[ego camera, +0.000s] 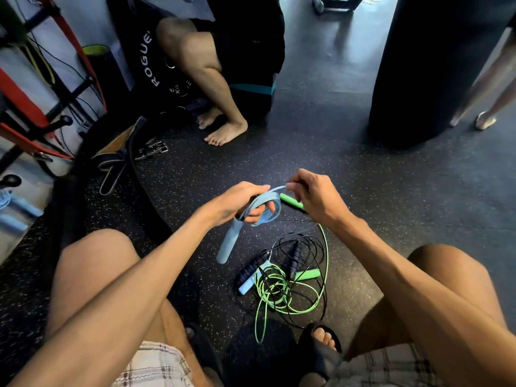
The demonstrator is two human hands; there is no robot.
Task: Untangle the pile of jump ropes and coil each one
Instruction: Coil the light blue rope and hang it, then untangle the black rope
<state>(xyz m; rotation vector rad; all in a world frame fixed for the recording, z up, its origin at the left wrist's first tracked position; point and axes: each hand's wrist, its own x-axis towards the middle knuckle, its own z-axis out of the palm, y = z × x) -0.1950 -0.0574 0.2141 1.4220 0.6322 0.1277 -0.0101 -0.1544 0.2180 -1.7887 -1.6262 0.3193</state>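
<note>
While the blue rope is being wound, this entry lists what the winding needs.

Left hand (237, 203): closed around a bundle of blue rope (264, 208) loops, thumb and fingers pinching them together; it acts as the form for the coil.
Right hand (312, 195): fingertips pinched on the running end of the blue rope just beside the left hand; a green handle (291, 202) also sits under this hand, whether gripped or merely lying behind it I cannot tell.
Blue handle (229, 244): hangs down from the left fist, free of the floor pile.
Second blue handle (250, 280): lies on the floor (363, 191), part buried under the pile, likely the far end of the same rope.
Floor pile: green rope (279, 297) and thin black rope (304, 247) looped over one another between the person's feet, with two dark handles (294, 259) and another green handle (307, 275) among them.
Step in hand, as judged: laying the next blue loop onto the bundle.
Method advised: keep each loop the same size as those already held; lay it flat beside the last, not crossing; let the rope turn between the right fingertips so twist does not build up.
Caution: the remaining blue length seems to run toward the pile; draw it slowly, since a hard pull could tighten the green and black loops around it.
Progress, as judged: first rope partly coiled; green and black not yet separated.
</note>
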